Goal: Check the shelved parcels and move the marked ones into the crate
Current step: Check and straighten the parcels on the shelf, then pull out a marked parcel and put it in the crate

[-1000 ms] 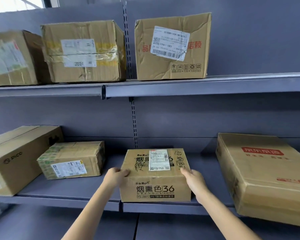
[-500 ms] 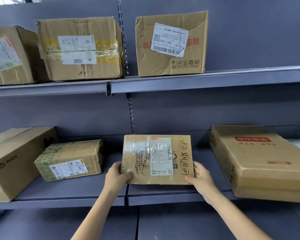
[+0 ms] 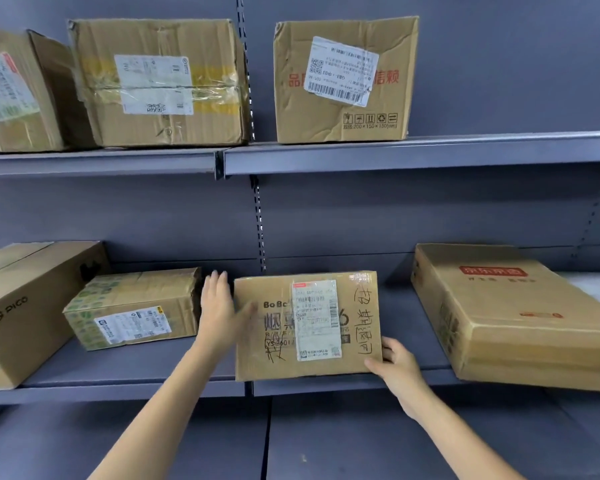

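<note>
the right hand [image 3: 397, 370] grips the lower right corner of the marked parcel [image 3: 274, 344], thumb on its front face and fingers curled behind, holding it tipped up on the lower shelf [image 3: 125, 367] so the labelled face with handwritten characters looks outward. the left hand [image 3: 219, 311] is open, fingers spread and blurred, at the parcel's left edge with the thumb overlapping the face; whether it presses the cardboard i cannot tell. just left of that hand sits a small green-taped box [image 3: 132, 308], and beyond it a large pico carton [image 3: 25, 313]. right of the right hand, apart from the parcel, lies a flat red-logo carton [image 3: 513, 313]. above the hands, the upper shelf [image 3: 413, 152] carries three worn boxes.
</note>
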Available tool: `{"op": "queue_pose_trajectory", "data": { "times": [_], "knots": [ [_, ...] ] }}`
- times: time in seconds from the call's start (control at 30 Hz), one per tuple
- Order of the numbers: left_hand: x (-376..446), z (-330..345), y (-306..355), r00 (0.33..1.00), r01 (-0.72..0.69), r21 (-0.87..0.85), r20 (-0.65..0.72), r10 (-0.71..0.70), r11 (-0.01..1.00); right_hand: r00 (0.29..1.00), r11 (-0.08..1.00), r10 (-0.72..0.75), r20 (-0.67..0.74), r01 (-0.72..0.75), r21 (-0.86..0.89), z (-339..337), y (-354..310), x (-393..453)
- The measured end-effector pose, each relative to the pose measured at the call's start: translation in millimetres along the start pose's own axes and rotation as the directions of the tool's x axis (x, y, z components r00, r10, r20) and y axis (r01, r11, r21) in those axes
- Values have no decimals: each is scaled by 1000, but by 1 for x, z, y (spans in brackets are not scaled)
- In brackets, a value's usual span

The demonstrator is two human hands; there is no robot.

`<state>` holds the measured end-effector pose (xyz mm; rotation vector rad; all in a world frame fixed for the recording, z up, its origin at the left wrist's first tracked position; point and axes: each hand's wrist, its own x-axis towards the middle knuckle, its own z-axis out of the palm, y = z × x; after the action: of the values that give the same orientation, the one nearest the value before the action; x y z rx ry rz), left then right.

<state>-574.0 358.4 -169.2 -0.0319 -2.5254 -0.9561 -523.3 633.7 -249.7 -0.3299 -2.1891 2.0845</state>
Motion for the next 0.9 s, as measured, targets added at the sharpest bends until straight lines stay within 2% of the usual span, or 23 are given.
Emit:
{"op": "queue_pose_trajectory", "data": {
  "times": [0.07, 0.13, 0.2, 0.27, 0.37, 0.47, 0.57, 0.67, 0.8, 0.9],
  "knots": [
    [13, -1, 15, 987, -155, 98, 50, 150, 983, 999, 999, 25, -21, -24, 33, 1, 3, -1],
    [20, 2, 27, 960, -252, 165, 163, 225, 954, 997, 991, 55, -52, -49, 122, 4, 6, -1],
    [21, 7, 31, 946, -298, 252, 211, 248, 921, 993, 973, 90, -71, -73, 221, 7, 8, -1],
    [20, 8, 30, 956, -278, 279, 175, 236, 919, 987, 937, 146, -62, -118, 329, 11, 11, -3],
    [16, 9, 29, 962, -265, 280, 141, 234, 923, 958, 850, 276, 80, -282, 445, 22, 18, -7],
    [11, 8, 31, 964, -255, 265, 139, 225, 930, 927, 810, 294, 232, -371, 454, 43, 17, -13],
    [3, -4, 24, 977, -210, 247, 93, 193, 946, 965, 795, 180, 192, -257, 549, 58, 13, -14],
    [-11, -22, 6, 982, -181, 188, 85, 167, 965, 985, 825, 50, 163, -133, 550, 68, 3, -18],
    [-29, -44, -21, 994, -94, 141, 66, 86, 986, 981, 865, -106, 162, 11, 502, 92, -21, -30],
    [-40, -55, -41, 1000, -7, -26, 17, 7, 1000, 955, 887, -223, 196, 115, 447, 116, -34, -39]
  ]
}}
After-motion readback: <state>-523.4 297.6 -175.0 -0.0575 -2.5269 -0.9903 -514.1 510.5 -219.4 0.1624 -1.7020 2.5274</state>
